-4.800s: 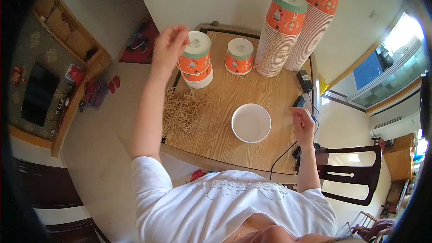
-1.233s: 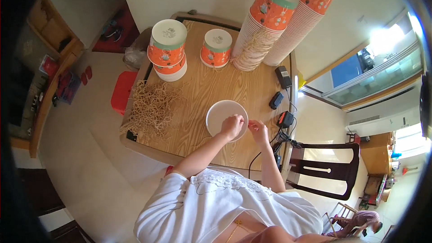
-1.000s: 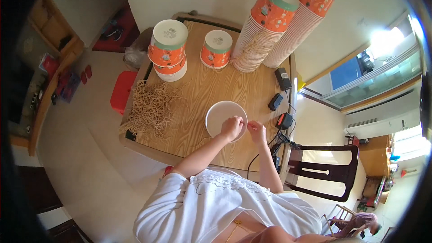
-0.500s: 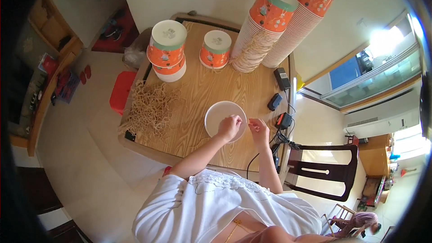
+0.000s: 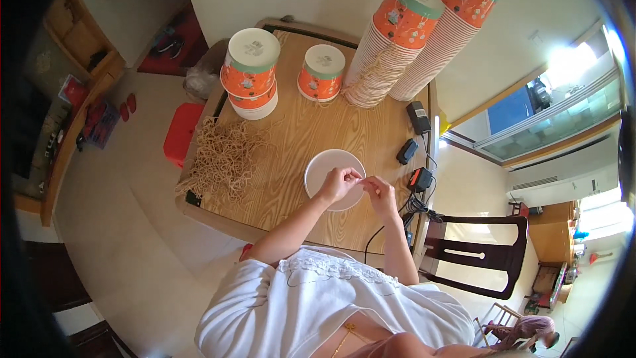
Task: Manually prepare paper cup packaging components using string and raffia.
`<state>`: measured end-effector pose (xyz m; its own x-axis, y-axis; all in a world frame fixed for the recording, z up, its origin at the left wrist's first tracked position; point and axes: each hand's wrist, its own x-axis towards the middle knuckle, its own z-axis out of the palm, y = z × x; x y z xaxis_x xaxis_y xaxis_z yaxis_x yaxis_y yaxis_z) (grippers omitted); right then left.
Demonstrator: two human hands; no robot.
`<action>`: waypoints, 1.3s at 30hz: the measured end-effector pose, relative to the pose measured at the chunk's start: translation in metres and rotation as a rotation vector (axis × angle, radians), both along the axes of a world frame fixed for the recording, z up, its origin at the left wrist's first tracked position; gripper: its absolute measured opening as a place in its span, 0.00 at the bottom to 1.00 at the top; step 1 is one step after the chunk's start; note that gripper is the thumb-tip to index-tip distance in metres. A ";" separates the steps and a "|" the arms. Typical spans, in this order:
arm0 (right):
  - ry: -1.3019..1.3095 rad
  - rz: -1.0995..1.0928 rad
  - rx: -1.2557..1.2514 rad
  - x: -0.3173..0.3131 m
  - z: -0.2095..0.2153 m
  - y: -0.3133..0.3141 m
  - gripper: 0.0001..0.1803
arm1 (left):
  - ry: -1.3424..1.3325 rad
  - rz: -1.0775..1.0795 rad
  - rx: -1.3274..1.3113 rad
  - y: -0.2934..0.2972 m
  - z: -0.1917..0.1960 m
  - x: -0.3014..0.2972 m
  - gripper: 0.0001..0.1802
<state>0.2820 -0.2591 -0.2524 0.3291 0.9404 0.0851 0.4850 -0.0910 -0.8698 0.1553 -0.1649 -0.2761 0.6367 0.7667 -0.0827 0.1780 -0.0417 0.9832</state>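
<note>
A white round paper tub [image 5: 320,167] stands on the wooden table in front of me, its inside facing up. Over its right half my left hand [image 5: 340,183] is closed in a pinch. Just beside it, at the tub's right rim, my right hand [image 5: 381,197] pinches too, and the fingertips of both meet. Whatever lies between the fingers is too small to make out. A loose heap of tan paper cord [image 5: 222,159] spreads over the table's left side.
Upside-down orange and green paper tubs stand at the back: a short stack [image 5: 252,73], a single tub [image 5: 321,73], and two tall leaning stacks [image 5: 384,53]. Black adapters [image 5: 417,118] and cables line the right edge. A dark chair [image 5: 474,252] stands right, a red stool [image 5: 180,134] left.
My hands have come together: the right has moved left and the left slightly right, so their fingertips now meet over the tub's right side. The whole view has shifted slightly.
</note>
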 end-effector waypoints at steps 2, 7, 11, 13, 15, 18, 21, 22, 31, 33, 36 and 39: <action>0.033 -0.051 -0.069 -0.001 0.002 0.000 0.07 | -0.036 0.001 0.016 -0.003 0.000 0.001 0.05; -0.012 -0.137 -0.161 0.005 -0.005 0.001 0.09 | -0.082 0.028 0.090 -0.007 0.001 0.004 0.04; 0.051 -0.262 -0.012 0.015 -0.026 -0.002 0.06 | 0.205 -0.019 0.335 -0.007 -0.006 0.004 0.04; -0.018 -0.222 -0.048 0.016 -0.028 -0.004 0.04 | 0.274 -0.030 0.390 -0.008 -0.009 0.004 0.05; -0.086 -0.187 -0.084 0.017 -0.033 -0.006 0.04 | 0.328 -0.051 0.399 -0.009 -0.011 0.006 0.06; -0.058 -0.162 -0.092 0.019 -0.039 -0.007 0.08 | 0.326 -0.039 0.397 -0.010 -0.012 0.008 0.06; -0.109 -0.143 -0.130 0.018 -0.038 -0.007 0.08 | 0.324 -0.036 0.398 -0.011 -0.014 0.010 0.06; -0.114 -0.139 -0.123 0.018 -0.039 -0.007 0.08 | 0.324 -0.037 0.399 -0.011 -0.014 0.010 0.06; -0.134 -0.108 -0.103 0.017 -0.035 -0.006 0.09 | 0.317 -0.044 0.400 -0.012 -0.011 0.012 0.06; -0.140 -0.111 -0.107 0.016 -0.033 -0.005 0.09 | 0.326 -0.045 0.430 -0.013 -0.013 0.013 0.05; -0.179 -0.107 -0.095 0.014 -0.032 -0.004 0.07 | 0.318 -0.019 0.442 -0.014 -0.016 0.015 0.05; -0.180 -0.111 -0.067 0.013 -0.035 -0.003 0.06 | 0.350 -0.084 0.445 -0.011 -0.014 0.014 0.06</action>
